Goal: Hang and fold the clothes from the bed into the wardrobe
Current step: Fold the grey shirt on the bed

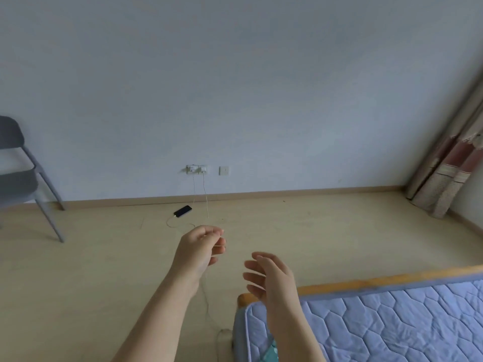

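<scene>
Both forearms bare, reaching fwd from bottom of frame. Left hand (200,246) raised a bit higher & further out, fingers curled in, tips pinching a thin pale cable (206,286) that hangs below the wrist. Right hand (269,276) loose, fingers spread & relaxed, palm turned toward left, holding nothing.

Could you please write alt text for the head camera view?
The left hand pinches a thin white cable; the right hand hangs open above a blue quilted mattress. Beyond, a black phone lies charging on the floor.
</scene>
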A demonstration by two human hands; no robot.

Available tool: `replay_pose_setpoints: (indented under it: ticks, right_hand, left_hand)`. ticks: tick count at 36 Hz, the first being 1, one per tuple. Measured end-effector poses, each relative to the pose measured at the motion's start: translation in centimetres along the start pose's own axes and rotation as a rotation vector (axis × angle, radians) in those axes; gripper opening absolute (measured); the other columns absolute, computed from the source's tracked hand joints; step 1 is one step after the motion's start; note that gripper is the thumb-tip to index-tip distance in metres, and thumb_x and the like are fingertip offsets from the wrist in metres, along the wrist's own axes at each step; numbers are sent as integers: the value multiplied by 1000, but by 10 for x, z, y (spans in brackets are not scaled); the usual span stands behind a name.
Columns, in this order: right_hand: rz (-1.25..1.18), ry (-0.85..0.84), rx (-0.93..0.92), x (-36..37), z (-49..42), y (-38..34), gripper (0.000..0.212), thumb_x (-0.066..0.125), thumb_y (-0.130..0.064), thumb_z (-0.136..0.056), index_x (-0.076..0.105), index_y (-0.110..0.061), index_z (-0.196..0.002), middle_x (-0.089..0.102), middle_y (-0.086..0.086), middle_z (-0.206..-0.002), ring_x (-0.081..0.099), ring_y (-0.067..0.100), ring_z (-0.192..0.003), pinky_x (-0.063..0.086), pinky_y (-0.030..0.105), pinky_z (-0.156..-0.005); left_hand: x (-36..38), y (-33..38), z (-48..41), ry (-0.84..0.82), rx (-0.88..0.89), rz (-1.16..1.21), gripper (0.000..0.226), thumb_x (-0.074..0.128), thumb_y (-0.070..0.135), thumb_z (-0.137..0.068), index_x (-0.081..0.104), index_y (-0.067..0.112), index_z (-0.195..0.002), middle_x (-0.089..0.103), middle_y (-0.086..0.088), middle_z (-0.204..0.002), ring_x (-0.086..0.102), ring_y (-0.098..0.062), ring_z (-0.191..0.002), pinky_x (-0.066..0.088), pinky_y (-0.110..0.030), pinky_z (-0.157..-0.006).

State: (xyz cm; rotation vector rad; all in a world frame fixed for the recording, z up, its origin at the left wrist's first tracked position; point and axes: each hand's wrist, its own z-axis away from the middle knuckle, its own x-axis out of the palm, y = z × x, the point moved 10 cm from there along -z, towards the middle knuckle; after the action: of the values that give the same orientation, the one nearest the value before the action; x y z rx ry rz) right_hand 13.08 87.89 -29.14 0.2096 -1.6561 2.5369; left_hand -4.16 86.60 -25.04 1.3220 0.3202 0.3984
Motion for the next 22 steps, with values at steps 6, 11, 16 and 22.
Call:
replay_pose_setpoints:
  ticks: [6, 11, 16, 22]
  right_hand:
    - [-43, -18, -3, 60, -67, -26, 18, 47, -8, -94, 63, -12, -87, 67, 7, -83, 60, 20, -69, 45, 28, -62]
    - [-52, -38, 35, 95, -111, -30, 18, 47, -9, -94, 63, -12, -86, 67, 7, -81, 59, 20, -69, 45, 29, -64]
    - [-52, -50, 48, 118, -162, -41, 16, 49, -10, -93, 63, -13, -86, 67, 5, -79, 60, 18, -67, 46, 27, -63]
    - [-109, -39, 18, 133, -258, -78, 15, 49, -11, -92, 63, -14, -86, 67, 4, -79, 60, 18, -67, 46, 27, -61]
  left_hand:
    - [-30, 18, -84, 31, -21, -19, 17, 52, 13, -92, 65, 15, -83, 66, 0, -73, 64, -14, -70, 49, -29, -69]
    - [-43, 15, -135, 64, -65, -25, 17, 52, 13, -92, 64, 16, -80, 66, -1, -74, 64, -15, -71, 49, -29, -69]
    - [-38, 20, -190, 65, -96, -11, 15, 54, 13, -91, 64, 16, -80, 66, -1, -74, 64, -14, -68, 49, -28, -67]
    - [14, 45, -290, 8, -61, -55, 13, 53, 14, -92, 62, 15, -84, 64, 1, -73, 63, -10, -65, 46, -25, -62]
